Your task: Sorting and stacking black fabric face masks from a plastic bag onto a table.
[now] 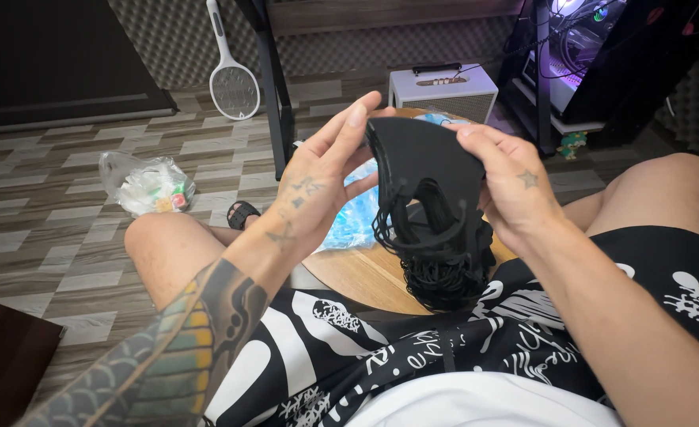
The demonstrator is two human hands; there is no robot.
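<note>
Holding a black plastic piece (424, 170) up between both hands, the person sits with a small round wooden counter (365, 273) between the knees. The piece has a smooth curved shell on top and a tangle of thin black strands (436, 245) hanging from its underside; it looks like a printed part with its support material on it, though that is a judgement. It sits in the air just above the counter, in front of the lap.

The left hand (318, 186) has its grip clamped on the left edge of the shell, thumb under and fingers stretched along the top. The right hand (507, 186) is closed on the right edge, its fingertips curled over the rim.

To handle it well, both grips should stay on the solid shell rather than on the strands, which look thin and likely to snap or bend unevenly. Keeping the piece low over the counter would let loose bits drop there and not on the floor. Pulling strands near their root, a few at a time, seems safer than tugging the whole bunch.

A blue plastic bag (349, 217) lies on the counter behind the hands. On the floor are a clear bag of scraps (147, 183), a racket-shaped fly swatter (233, 83) and a small white speaker box (444, 91).
</note>
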